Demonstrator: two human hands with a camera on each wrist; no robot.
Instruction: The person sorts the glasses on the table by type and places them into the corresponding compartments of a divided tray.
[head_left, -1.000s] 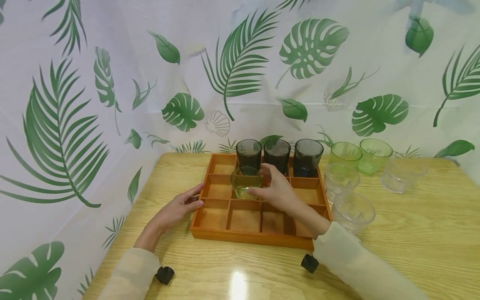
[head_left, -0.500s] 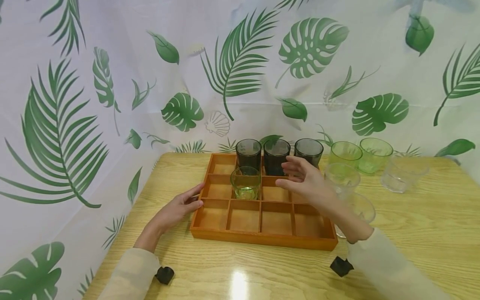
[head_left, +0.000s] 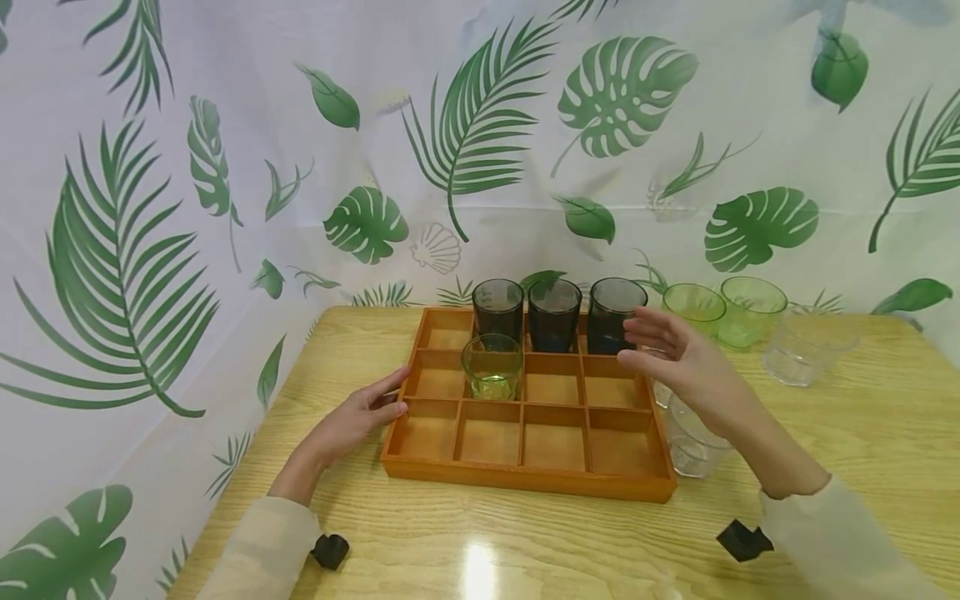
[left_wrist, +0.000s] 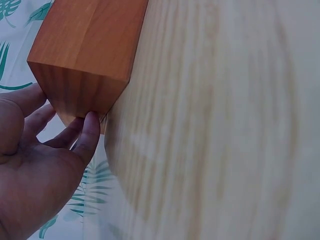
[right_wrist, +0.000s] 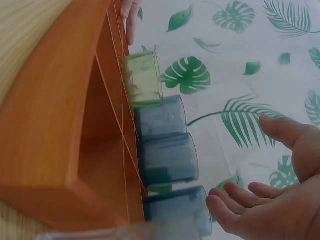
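My left hand (head_left: 352, 425) touches the left side of a divided wooden tray (head_left: 525, 477) with extended fingers; the left wrist view shows the fingertips against the tray's end (left_wrist: 80, 90). My right hand (head_left: 697, 375) holds nothing, its fingers loosely bent and thumb apart, in front of the dark glass at the tray's back right corner. A light green glass (head_left: 492, 379) sits in the second compartment of the middle row. Three dark grey glasses (head_left: 498, 308) stand in the back row. Partly hidden by my right hand are clear glasses (head_left: 692, 454) beside the tray.
Right of the tray, two light green glasses (head_left: 752, 312) stand toward the back of the wooden table (head_left: 847, 442), with a clear glass (head_left: 797, 360) near them. A leaf-patterned cloth (head_left: 510, 208) hangs behind and to the left.
My right hand has let go of the green glass in the middle row and moved right, across the tray toward the clear glasses. My left hand stays at the tray's side.
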